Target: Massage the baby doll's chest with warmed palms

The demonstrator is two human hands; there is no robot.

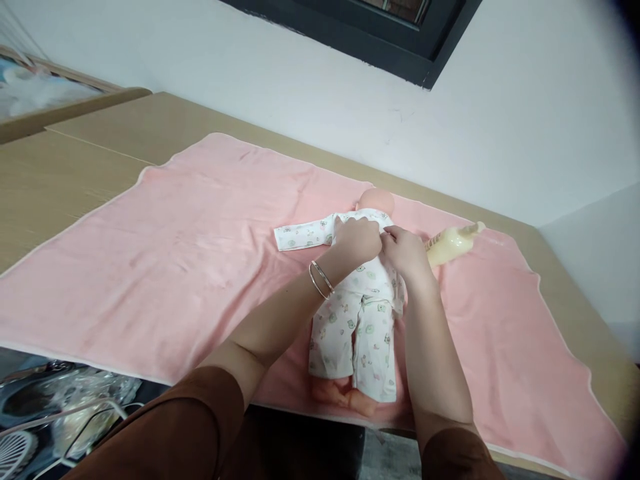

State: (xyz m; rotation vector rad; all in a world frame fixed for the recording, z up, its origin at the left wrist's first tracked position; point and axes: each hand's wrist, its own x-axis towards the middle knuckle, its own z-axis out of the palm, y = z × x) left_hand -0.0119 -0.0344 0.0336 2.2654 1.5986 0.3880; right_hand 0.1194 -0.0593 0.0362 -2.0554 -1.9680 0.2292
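Note:
A baby doll [376,199] lies on a pink blanket [165,267], its head away from me and its bare feet near the front edge. It is dressed in a white printed shirt [370,283] and matching trousers [333,340]. One sleeve stretches out flat to the left. Over the upper chest, my left hand [359,240] is closed on the shirt cloth, a bangle on its wrist. Close beside it, my right hand [407,252] pinches the same shirt. Whatever lies between the fingertips is too small to make out.
Just right of my right hand, a cream pump bottle [453,245] lies on the blanket. A wooden table [115,133] bears the blanket, with a white wall [340,100] behind. Plastic-wrapped items [85,400] sit below the table's edge at lower left.

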